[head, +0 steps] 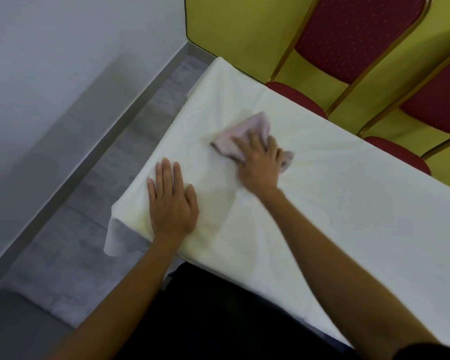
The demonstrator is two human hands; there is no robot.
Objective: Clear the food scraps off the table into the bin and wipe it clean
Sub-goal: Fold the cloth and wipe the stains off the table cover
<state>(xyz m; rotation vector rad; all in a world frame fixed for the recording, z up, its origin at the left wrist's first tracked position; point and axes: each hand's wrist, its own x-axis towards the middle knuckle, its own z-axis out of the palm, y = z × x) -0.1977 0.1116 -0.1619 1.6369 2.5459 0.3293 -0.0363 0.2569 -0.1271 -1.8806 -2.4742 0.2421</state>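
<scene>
A table covered with a white cloth [335,209] fills the middle and right of the head view. My right hand [259,162] lies flat on a pale pink wiping cloth [244,131], pressing it onto the tabletop near the far left end; the cloth and hand are blurred. My left hand [172,201] rests palm down, fingers spread, on the tablecloth at the near left corner, holding nothing. No food scraps or bin are visible.
Two red padded chairs with gold frames [359,35] [437,107] stand pushed in along the table's far side against a yellow wall. Grey floor [89,216] and a grey-white wall lie to the left. The tablecloth corner hangs down at the near left.
</scene>
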